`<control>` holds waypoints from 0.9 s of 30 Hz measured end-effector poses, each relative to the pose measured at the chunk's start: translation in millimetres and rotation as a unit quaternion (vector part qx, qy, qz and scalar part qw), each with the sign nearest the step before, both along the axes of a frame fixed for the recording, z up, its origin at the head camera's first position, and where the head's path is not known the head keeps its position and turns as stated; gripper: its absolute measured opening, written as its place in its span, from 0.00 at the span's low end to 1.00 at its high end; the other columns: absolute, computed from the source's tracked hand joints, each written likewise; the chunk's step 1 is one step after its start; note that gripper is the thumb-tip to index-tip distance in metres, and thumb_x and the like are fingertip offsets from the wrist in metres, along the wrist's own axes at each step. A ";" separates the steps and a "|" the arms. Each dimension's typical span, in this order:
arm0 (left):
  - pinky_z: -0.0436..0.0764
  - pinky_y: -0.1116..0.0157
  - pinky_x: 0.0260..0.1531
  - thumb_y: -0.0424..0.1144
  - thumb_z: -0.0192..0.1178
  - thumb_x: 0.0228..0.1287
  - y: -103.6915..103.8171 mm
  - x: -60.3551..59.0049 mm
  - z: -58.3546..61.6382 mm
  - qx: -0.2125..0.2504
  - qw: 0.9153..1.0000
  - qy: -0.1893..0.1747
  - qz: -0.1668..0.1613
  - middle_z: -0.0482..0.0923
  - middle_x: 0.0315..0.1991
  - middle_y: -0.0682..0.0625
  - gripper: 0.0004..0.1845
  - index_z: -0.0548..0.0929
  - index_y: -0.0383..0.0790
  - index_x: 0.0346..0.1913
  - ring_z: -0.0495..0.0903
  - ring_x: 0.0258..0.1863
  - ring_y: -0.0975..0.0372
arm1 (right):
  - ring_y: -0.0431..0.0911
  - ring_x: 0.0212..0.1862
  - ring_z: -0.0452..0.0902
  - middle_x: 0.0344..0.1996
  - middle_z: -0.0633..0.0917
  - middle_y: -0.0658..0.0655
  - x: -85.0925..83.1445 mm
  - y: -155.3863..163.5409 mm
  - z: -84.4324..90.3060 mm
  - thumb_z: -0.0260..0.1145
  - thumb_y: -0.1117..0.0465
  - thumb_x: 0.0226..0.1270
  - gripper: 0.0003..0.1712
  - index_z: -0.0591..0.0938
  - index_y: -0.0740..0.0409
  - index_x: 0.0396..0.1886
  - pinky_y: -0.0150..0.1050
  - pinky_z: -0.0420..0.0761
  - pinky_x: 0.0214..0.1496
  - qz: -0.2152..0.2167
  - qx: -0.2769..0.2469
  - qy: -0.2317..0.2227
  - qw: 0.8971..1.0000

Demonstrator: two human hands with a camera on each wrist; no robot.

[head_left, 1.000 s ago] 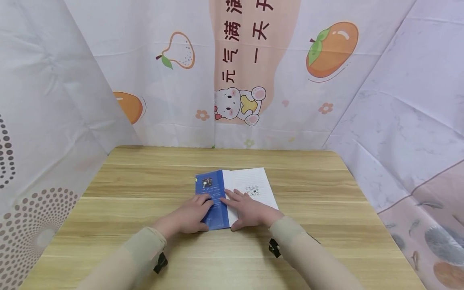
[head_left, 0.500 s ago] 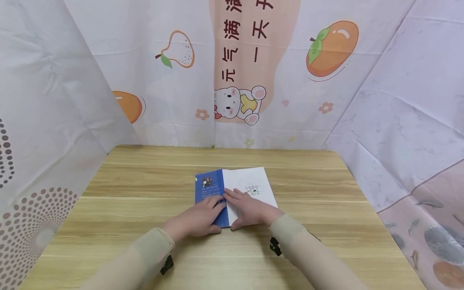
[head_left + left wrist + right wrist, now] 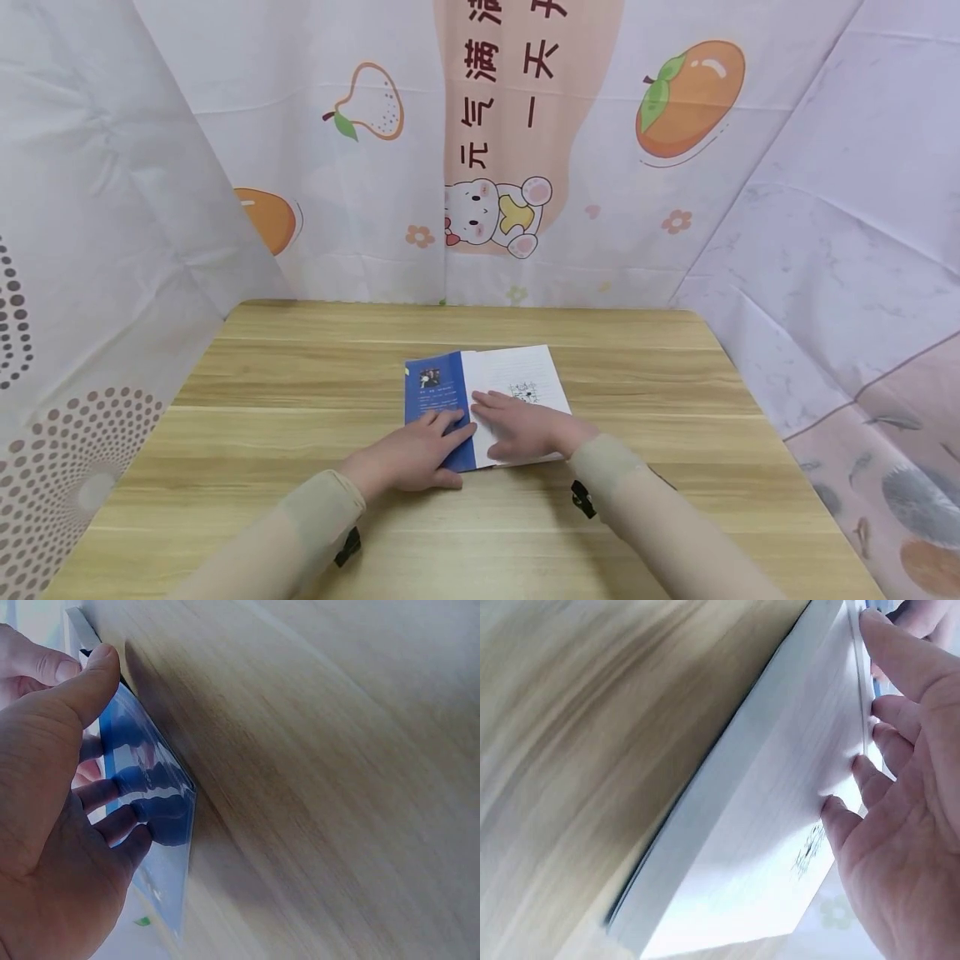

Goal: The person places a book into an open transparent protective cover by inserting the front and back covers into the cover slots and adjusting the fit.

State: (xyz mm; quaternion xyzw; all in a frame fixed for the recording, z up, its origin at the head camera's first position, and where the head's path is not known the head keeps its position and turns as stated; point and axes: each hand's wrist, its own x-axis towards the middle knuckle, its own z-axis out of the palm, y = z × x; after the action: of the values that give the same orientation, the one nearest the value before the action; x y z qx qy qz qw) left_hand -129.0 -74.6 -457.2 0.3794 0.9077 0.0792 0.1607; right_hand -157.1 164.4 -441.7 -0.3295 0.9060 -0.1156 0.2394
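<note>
Wood table [image 3: 300, 392]: open book [image 3: 517, 379], blue flap, white pg w/ sketch.

Both hands cover the near half of the open book [image 3: 487, 400]. Print on its blue flap and white page is too small to read. Beside the book, the table [image 3: 592, 750] is blurred in the right wrist view.

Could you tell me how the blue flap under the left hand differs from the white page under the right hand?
The blue flap is narrow and glossy, mirroring the fingers in the left wrist view; the white page is wider and matte. The flap carries a small picture and pale print; the page has faint lines and a small dark drawing. The left hand covers the flap, the right hand the page. Both lie flat in one open book on the table.
</note>
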 end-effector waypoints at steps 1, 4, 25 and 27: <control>0.69 0.47 0.70 0.64 0.58 0.71 -0.2 0.4 0.5 0.001 1.000 0.000 0.001 0.56 0.80 0.44 0.42 0.61 0.51 0.81 0.59 0.76 0.44 | 0.55 0.82 0.43 0.83 0.51 0.54 -0.3 2.3 0.5 0.64 0.49 0.74 0.43 0.58 0.57 0.82 0.52 0.53 0.81 0.005 0.000 0.003 1.000; 0.70 0.47 0.69 0.63 0.59 0.71 -0.6 1.5 2.3 0.006 1.000 -0.001 0.001 0.57 0.79 0.44 0.42 0.61 0.50 0.80 0.60 0.76 0.43 | 0.55 0.82 0.45 0.83 0.52 0.55 -0.6 8.8 1.8 0.63 0.51 0.76 0.41 0.59 0.56 0.82 0.54 0.53 0.81 0.015 -0.002 0.011 1.000; 0.71 0.48 0.69 0.63 0.59 0.71 -2.5 -1.5 -0.2 -0.013 1.000 -0.011 0.002 0.55 0.80 0.47 0.41 0.59 0.55 0.81 0.59 0.76 0.44 | 0.63 0.81 0.46 0.82 0.53 0.63 -0.2 61.7 -7.1 0.63 0.46 0.76 0.43 0.58 0.53 0.82 0.65 0.52 0.78 -0.067 0.007 0.066 0.996; 0.70 0.48 0.69 0.63 0.59 0.71 -2.5 -1.4 -0.4 -0.014 1.000 -0.011 0.003 0.55 0.80 0.47 0.41 0.59 0.55 0.81 0.59 0.77 0.44 | 0.64 0.81 0.45 0.81 0.53 0.64 0.6 66.4 -6.0 0.63 0.46 0.76 0.43 0.58 0.54 0.82 0.64 0.52 0.78 -0.076 0.000 0.062 0.995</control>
State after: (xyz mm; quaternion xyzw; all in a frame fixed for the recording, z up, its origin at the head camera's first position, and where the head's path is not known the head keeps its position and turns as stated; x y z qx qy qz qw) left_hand -130.4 -77.1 -457.6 0.3737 0.9080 0.0712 0.1758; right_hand -156.5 230.8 -447.7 -0.2665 0.9414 -0.1125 0.1735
